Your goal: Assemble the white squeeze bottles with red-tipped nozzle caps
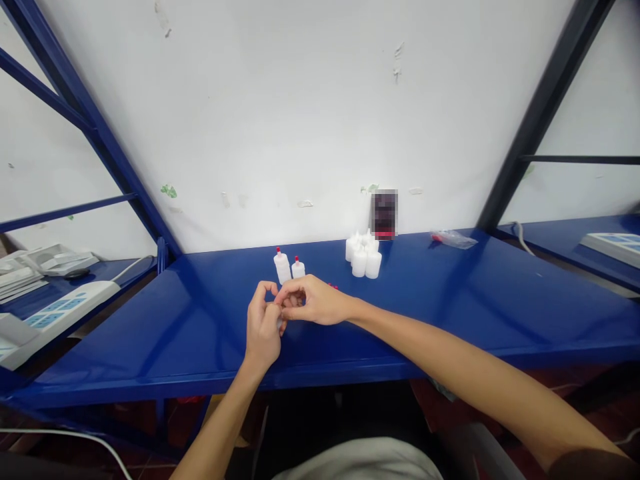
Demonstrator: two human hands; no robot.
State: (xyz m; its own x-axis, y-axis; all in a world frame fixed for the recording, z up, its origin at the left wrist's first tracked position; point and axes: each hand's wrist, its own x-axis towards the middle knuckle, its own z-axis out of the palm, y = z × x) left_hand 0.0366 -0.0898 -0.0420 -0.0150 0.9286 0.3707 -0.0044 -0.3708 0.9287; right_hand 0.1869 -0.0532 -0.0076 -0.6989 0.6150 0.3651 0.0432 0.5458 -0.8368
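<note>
My left hand and my right hand meet over the blue table, fingers curled together around a small white object that is mostly hidden between them. Just behind the hands stand two small white bottles with red caps. A bit of red shows on the table past my right hand. Farther back and to the right, a cluster of several white bottles without red caps stands near the wall.
A clear plastic bag with red pieces lies at the back right. A blurred dark card leans on the white wall. Side shelves hold a white power strip at left and another device at right.
</note>
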